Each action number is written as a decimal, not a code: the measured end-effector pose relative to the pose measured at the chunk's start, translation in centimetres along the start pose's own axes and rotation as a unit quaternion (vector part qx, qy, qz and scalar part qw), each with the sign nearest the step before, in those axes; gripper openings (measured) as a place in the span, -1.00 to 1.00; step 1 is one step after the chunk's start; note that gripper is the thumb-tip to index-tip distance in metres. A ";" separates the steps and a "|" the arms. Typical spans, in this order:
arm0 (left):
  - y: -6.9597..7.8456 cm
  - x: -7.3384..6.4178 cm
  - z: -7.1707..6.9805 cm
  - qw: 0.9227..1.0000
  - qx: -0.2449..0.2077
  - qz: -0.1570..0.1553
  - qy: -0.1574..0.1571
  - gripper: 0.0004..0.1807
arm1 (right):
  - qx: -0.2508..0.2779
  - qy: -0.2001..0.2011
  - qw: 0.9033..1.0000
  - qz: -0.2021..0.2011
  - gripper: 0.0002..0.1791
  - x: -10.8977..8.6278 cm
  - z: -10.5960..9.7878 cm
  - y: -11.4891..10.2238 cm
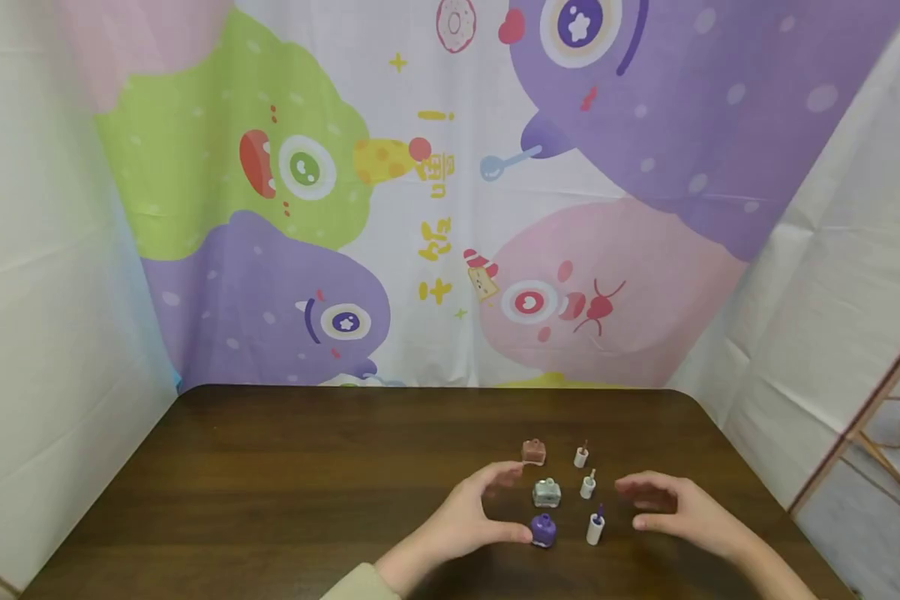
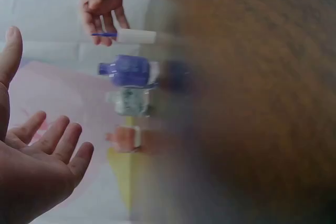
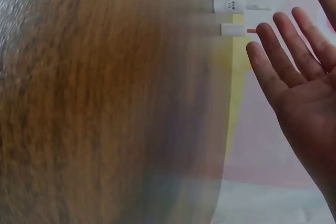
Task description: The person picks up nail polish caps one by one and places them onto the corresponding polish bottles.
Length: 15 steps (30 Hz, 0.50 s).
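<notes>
Three uncapped nail polish bottles stand in a column on the table: a brownish-pink bottle (image 1: pixel 533 452), a silvery glitter bottle (image 1: pixel 547 493) and a purple bottle (image 1: pixel 543 531). To their right, a pink-brush cap (image 1: pixel 581 457), a glitter-brush cap (image 1: pixel 587 487) and a purple-brush cap (image 1: pixel 595 529) stand upright, brushes pointing up. My left hand (image 1: pixel 468 512) is just left of the bottles with fingers spread; its thumb overlaps the purple bottle's edge in the head view, and contact is unclear. My right hand (image 1: pixel 678 504), relaxed and holding nothing, hovers right of the caps.
The dark wooden table (image 1: pixel 270 492) extends well to the left of the bottles. A cartoon-printed curtain (image 1: pixel 450 333) hangs behind its far edge, and pale cloth (image 1: pixel 810 275) hangs at the right side. A thin brown frame (image 1: pixel 858 417) stands at far right.
</notes>
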<state>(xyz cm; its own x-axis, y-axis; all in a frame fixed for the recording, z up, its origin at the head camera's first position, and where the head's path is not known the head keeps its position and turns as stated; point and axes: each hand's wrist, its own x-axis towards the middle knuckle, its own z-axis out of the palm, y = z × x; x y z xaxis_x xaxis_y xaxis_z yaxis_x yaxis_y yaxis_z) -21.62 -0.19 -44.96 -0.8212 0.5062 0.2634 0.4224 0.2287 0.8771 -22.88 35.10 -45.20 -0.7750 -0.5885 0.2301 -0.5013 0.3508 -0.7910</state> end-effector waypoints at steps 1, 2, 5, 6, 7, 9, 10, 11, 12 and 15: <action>-0.2 0.1 0.3 1.000 -0.001 -0.006 -0.001 -0.21 | 0.005 -0.010 1.000 -0.001 -0.55 0.1 0.0 0.2; -0.4 0.2 0.5 1.000 -0.003 -0.012 -0.004 -0.21 | 0.010 -0.019 1.000 -0.003 -0.55 0.2 0.1 0.4; -0.9 0.4 1.2 0.999 -0.005 -0.031 -0.018 -0.23 | 0.030 -0.047 0.998 -0.001 -0.55 0.4 0.5 0.9; -1.0 0.5 1.4 0.999 -0.004 -0.037 -0.024 -0.23 | 0.035 -0.055 0.998 0.001 -0.55 0.5 0.6 1.0; -1.1 0.6 1.6 0.999 -0.003 -0.042 -0.031 -0.23 | 0.041 -0.062 0.997 0.005 -0.55 0.6 0.8 1.1; -1.3 0.8 1.9 0.998 0.001 -0.053 -0.045 -0.22 | 0.049 -0.072 0.996 0.008 -0.54 0.8 1.0 1.2; -1.4 0.9 2.1 0.997 0.004 -0.057 -0.051 -0.22 | 0.051 -0.076 0.996 0.009 -0.54 0.9 1.1 1.3; -1.4 1.0 2.2 0.996 0.006 -0.061 -0.057 -0.22 | 0.057 -0.080 0.995 0.009 -0.53 1.0 1.2 1.3; -1.5 1.1 2.3 0.996 0.005 -0.065 -0.063 -0.22 | 0.058 -0.084 0.995 0.007 -0.53 1.1 1.3 1.3; -1.6 1.4 2.8 0.995 -0.003 -0.069 -0.076 -0.24 | 0.068 -0.099 0.993 0.005 -0.53 1.4 1.5 1.5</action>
<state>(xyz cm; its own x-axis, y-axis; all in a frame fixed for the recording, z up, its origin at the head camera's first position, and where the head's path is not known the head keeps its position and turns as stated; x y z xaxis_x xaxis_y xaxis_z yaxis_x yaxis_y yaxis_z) -22.39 2.45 -47.15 -0.8036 0.5900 0.0781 0.3077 0.2994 0.9032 -24.17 33.70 -46.84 -0.6824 -0.7216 0.1166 -0.4268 0.2638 -0.8650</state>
